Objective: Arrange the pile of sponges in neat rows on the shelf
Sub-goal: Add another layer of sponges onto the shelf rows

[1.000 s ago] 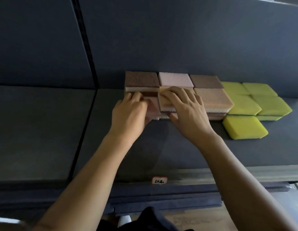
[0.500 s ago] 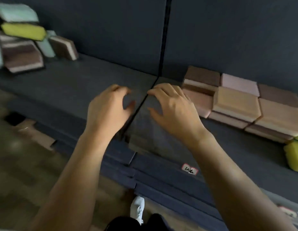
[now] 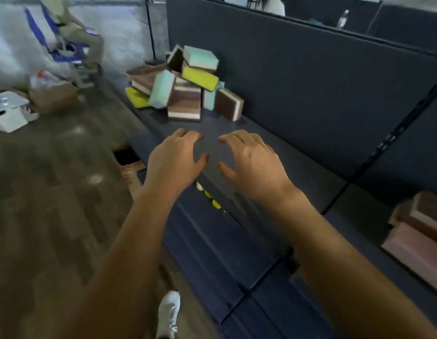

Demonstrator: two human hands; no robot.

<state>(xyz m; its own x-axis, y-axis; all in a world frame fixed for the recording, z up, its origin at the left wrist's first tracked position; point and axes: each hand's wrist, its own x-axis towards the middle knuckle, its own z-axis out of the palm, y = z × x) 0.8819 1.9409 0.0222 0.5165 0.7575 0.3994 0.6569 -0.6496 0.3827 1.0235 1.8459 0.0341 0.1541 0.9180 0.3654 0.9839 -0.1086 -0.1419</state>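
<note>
A loose pile of sponges (image 3: 185, 86) in mint, yellow and brown-and-white lies on the dark shelf (image 3: 298, 172) at the upper left, against the dark back panel. Stacked brown and pink sponges (image 3: 422, 236) lie on the shelf at the right edge of the view. My left hand (image 3: 174, 159) and my right hand (image 3: 251, 160) hover side by side over the bare shelf, short of the pile. Both have loosely curled fingers and hold nothing.
A black upright slot strip (image 3: 388, 143) divides the back panel at the right. Lower shelf boards (image 3: 212, 253) step out below the shelf's front edge. On the wooden floor at the left stand a white box (image 3: 9, 113) and a cardboard box (image 3: 53, 94).
Both hands have left the stacked brown and pink sponges and moved left along the shelf. The view has swung left, so the loose pile is now ahead.
</note>
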